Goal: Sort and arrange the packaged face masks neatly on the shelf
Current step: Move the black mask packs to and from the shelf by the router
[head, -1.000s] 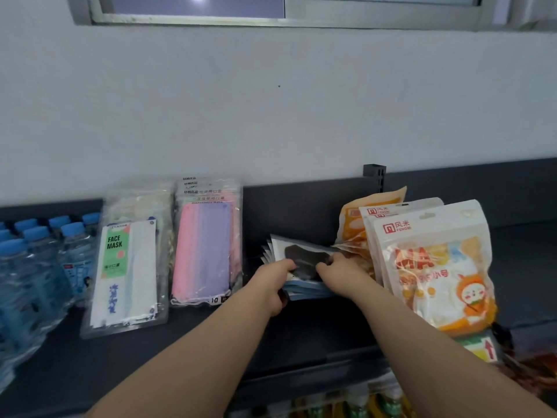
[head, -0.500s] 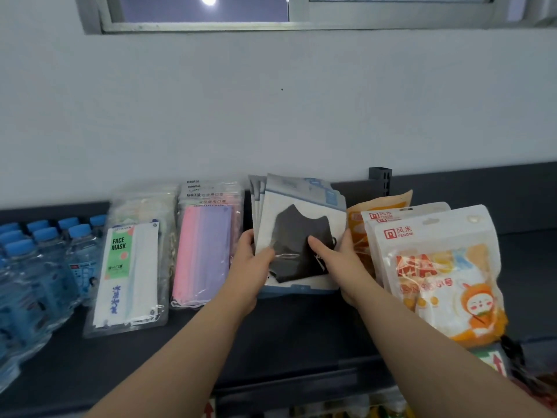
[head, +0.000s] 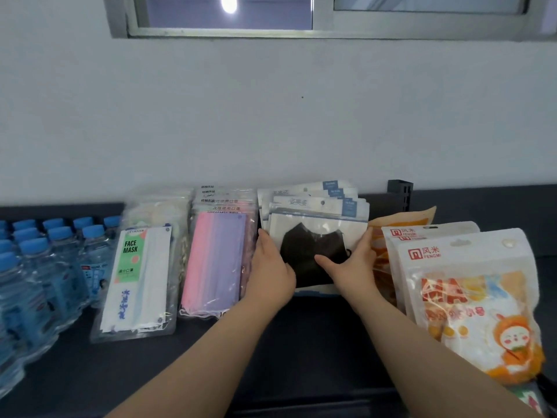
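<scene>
Black fabric masks in clear, blue-tabbed packets [head: 316, 218] stand stacked on the dark shelf [head: 135, 372], between pastel mask packs [head: 217, 260] and orange pouches [head: 470, 297]; left hand [head: 271, 276] and right hand [head: 352, 267] clasp its sides

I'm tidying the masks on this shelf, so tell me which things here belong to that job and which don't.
Job: black mask packs, held in left hand and right hand; pink packs; white FACE MASK pack; orange bags; shelf.
Not the job: water bottles; window; bracket.
</scene>
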